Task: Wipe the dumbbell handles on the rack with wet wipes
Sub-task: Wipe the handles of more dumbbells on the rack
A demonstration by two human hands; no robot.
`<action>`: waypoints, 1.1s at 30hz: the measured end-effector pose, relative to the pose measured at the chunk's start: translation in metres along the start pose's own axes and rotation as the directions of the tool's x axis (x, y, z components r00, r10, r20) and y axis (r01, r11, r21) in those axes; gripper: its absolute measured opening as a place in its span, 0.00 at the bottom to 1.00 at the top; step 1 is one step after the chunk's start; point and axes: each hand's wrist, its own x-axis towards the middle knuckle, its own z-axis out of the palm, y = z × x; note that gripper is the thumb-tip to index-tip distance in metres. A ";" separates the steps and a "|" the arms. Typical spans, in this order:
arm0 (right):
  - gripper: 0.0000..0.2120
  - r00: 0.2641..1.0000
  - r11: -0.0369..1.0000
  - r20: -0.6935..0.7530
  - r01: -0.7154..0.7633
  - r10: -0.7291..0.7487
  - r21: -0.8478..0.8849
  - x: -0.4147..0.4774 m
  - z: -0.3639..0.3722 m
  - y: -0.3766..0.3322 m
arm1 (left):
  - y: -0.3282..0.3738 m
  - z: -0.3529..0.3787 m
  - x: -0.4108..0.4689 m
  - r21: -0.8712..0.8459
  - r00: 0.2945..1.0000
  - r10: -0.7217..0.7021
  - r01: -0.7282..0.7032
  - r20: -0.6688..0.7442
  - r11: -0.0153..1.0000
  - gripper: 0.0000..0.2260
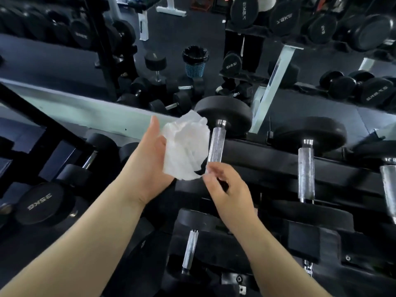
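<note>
A crumpled white wet wipe (186, 148) lies across the palm of my left hand (153, 159), whose fingers are straight and point away from me. My right hand (225, 185) pinches the wipe's lower right corner between thumb and fingertips. Just right of the wipe, a knurled silver dumbbell handle (216, 144) runs up to a black round weight (224, 115) on the black rack (267, 159). The wipe's edge is close beside this handle; I cannot tell if it touches. A second dumbbell handle (306, 170) lies further right, and a third handle (189, 249) sits on the lower tier.
A mirror behind the rack reflects more dumbbells, a blue bin with a black liner (195, 61) and a white frame post (272, 86). A 35 kg dumbbell (45, 204) sits low at left. Another handle (389, 185) shows at the right edge.
</note>
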 end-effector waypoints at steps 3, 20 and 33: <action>0.06 0.991 0.996 0.133 0.007 -0.018 0.085 -0.009 -0.001 -0.016 | -0.020 0.008 -0.027 0.054 0.992 0.115 -0.112 -0.060 0.992 0.19; 0.09 0.763 0.587 0.614 -0.596 0.201 0.549 -0.113 -0.072 0.030 | -0.147 0.023 -0.134 0.145 0.962 0.051 -0.013 -0.268 0.989 0.21; 0.25 0.888 0.984 0.459 -0.114 0.038 0.138 -0.135 -0.039 0.043 | -0.173 0.010 -0.163 0.818 0.826 0.432 0.059 -0.362 0.573 0.11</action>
